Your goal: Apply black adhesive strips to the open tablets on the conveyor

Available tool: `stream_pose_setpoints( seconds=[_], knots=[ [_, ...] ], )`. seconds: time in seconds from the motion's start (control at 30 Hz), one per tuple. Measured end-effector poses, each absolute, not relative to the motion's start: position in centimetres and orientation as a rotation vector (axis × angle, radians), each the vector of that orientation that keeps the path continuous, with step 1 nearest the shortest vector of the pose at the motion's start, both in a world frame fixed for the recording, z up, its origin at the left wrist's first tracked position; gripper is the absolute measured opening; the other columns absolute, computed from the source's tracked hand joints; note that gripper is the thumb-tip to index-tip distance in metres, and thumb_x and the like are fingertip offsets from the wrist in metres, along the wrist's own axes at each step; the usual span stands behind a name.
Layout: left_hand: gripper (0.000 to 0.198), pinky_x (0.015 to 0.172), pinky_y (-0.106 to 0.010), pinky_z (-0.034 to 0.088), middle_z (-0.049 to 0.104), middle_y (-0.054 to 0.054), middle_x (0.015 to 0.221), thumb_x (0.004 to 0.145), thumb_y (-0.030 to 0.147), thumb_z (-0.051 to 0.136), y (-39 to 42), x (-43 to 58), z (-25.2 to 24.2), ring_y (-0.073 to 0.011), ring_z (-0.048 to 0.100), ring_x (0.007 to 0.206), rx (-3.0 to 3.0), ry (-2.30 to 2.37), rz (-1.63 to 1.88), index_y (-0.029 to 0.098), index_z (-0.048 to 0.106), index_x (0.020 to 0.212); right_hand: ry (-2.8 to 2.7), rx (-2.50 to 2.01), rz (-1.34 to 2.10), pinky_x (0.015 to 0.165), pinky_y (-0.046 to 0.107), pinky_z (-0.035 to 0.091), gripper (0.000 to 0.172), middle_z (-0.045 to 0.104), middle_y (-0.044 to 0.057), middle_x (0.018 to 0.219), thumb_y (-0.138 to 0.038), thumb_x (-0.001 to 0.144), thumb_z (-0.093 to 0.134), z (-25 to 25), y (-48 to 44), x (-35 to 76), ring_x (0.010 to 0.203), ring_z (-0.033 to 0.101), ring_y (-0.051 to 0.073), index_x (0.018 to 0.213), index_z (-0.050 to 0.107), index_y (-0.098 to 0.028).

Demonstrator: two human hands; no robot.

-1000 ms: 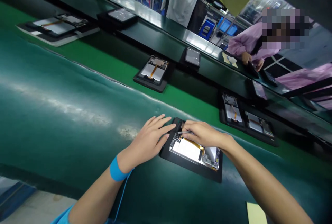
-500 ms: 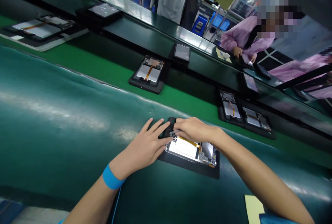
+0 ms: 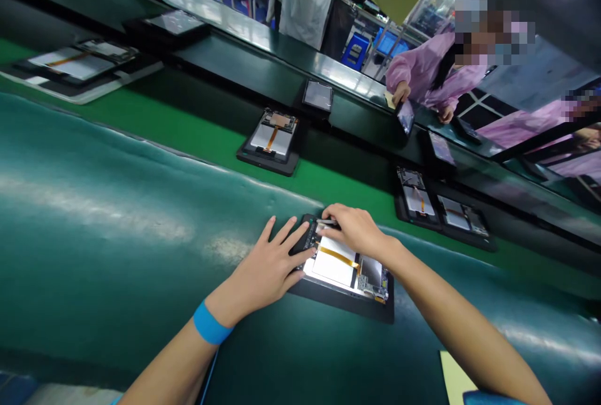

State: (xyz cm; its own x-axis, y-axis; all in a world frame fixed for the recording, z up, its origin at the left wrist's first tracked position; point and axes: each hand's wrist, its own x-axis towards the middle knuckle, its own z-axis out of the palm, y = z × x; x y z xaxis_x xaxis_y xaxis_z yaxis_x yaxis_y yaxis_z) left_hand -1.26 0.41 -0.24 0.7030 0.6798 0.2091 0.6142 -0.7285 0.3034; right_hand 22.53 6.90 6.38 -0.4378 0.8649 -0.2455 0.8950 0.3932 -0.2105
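Other opened tablets point(image 3: 272, 140) are scattered along the green belt point(image 3: 201, 126), just past the near tablet point(image 3: 334, 261) on the mat point(image 3: 141, 242). A thin grey tool point(image 3: 325, 221) is pinched in the right hand point(image 3: 359, 230); the near tablet's end is kinda blocked by the left hand point(image 3: 265, 267), splayed wide.

Opened device point(image 3: 346, 272), inner parts bare, on a black base point(image 3: 345, 300)

The thin rectangular device lies flat, its long sides slanting down to the right across the green bench point(image 3: 267, 355), with the wider base showing beyond its near edge. A bright white panel point(image 3: 331, 270) fills much of the middle, crossed lengthwise by an orange ribbon point(image 3: 339, 256). Toward the right end sit a silver panel point(image 3: 371, 271) and small circuit parts. The left end is dark, partly hidden by the left hand point(image 3: 263, 267). A slim grey tool point(image 3: 327, 221), pinched in the right hand point(image 3: 357, 230), is over the far left corner; whether it touches cannot be told.
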Motion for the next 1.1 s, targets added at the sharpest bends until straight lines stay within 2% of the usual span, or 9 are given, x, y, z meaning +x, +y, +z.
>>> stream_pose_setpoints(
  seconds=[0.17,0.33,0.4,0.57,0.63,0.77,0.87,0.97,1.1],
  knots=[
    [0.041,0.116,-0.072,0.026,0.036,-0.012,0.164,0.1,0.041,0.055,0.5,-0.8,-0.5,-0.0414,0.032,0.15,2.715,1.048,0.507,0.032,0.058,0.14,2.643,1.797,-0.485,0.071,0.028,0.039,0.015,0.069,0.002,0.101,-0.035,0.099,0.062,5.9,4.4,24.6,0.087,0.065,0.018,0.109,0.064,-0.024],
    [0.042,0.118,-0.068,0.029,0.04,-0.013,0.161,0.101,0.036,0.052,0.8,-1.0,-0.3,-0.0373,0.032,0.151,2.708,1.138,0.682,0.025,0.056,0.142,2.868,1.203,-0.508,0.071,0.031,0.044,0.053,0.069,0.007,0.102,-0.064,0.094,0.058,4.9,-1.4,25.9,0.081,0.064,0.02,0.125,0.061,-0.021],
    [0.042,0.119,-0.065,0.031,0.042,-0.015,0.159,0.103,0.035,0.049,1.0,-1.4,-0.2,-0.0357,0.033,0.151,2.679,1.201,0.775,0.022,0.056,0.142,2.865,1.027,-0.415,0.072,0.033,0.045,0.062,0.069,0.01,0.107,-0.067,0.092,0.058,4.2,-2.6,26.1,0.083,0.065,0.022,0.132,0.057,-0.02],
    [0.04,0.118,-0.062,0.035,0.048,-0.016,0.155,0.103,0.033,0.048,1.3,-1.7,-0.3,-0.0341,0.04,0.147,2.647,1.261,0.843,0.02,0.059,0.139,2.782,1.129,-0.083,0.073,0.032,0.045,0.044,0.07,0.01,0.104,-0.047,0.096,0.061,3.6,0.6,26.6,0.085,0.067,0.023,0.13,0.06,-0.02],
    [0.04,0.118,-0.061,0.036,0.049,-0.016,0.155,0.103,0.034,0.048,1.4,-1.8,-0.6,-0.0332,0.043,0.146,2.663,1.261,0.844,0.021,0.06,0.139,2.7,1.321,0.141,0.074,0.032,0.044,0.033,0.071,0.011,0.102,-0.037,0.097,0.06,3.8,3.4,26.8,0.084,0.067,0.023,0.125,0.065,-0.02],
    [0.04,0.116,-0.059,0.04,0.05,-0.014,0.154,0.103,0.036,0.048,1.8,-1.9,-1.5,-0.0332,0.046,0.144,2.738,1.245,0.873,0.022,0.06,0.139,2.537,1.852,0.323,0.074,0.03,0.043,0.03,0.073,0.01,0.106,-0.021,0.098,0.054,4.0,7.4,28.2,0.08,0.066,0.02,0.126,0.067,-0.022],
    [0.04,0.113,-0.058,0.044,0.053,-0.014,0.152,0.103,0.037,0.047,2.0,-2.0,-2.1,-0.0337,0.049,0.141,2.801,1.207,0.913,0.022,0.06,0.137,2.561,2.41,-0.034,0.077,0.029,0.043,0.023,0.074,0.007,0.105,-0.028,0.093,0.061,3.3,7.6,30.7,0.082,0.065,0.019,0.113,0.072,-0.025],
    [0.04,0.112,-0.057,0.044,0.055,-0.014,0.15,0.102,0.038,0.047,2.0,-2.0,-2.3,-0.0337,0.052,0.138,2.841,1.159,0.969,0.021,0.061,0.136,2.249,3.115,-0.525,0.075,0.029,0.045,0.024,0.072,0.002,0.089,-0.038,0.08,0.073,2.5,6.4,35.0,0.081,0.063,0.02,0.1,0.074,-0.024],
    [0.041,0.114,-0.053,0.042,0.054,-0.013,0.151,0.101,0.038,0.049,1.9,-1.8,-2.3,-0.0324,0.053,0.137,2.865,1.088,1.026,0.022,0.061,0.137,1.572,3.681,-0.598,0.064,0.027,0.046,0.034,0.065,0.0,0.077,-0.041,0.078,0.074,2.7,3.8,42.3,0.071,0.059,0.017,0.1,0.066,-0.017]
  ],
)
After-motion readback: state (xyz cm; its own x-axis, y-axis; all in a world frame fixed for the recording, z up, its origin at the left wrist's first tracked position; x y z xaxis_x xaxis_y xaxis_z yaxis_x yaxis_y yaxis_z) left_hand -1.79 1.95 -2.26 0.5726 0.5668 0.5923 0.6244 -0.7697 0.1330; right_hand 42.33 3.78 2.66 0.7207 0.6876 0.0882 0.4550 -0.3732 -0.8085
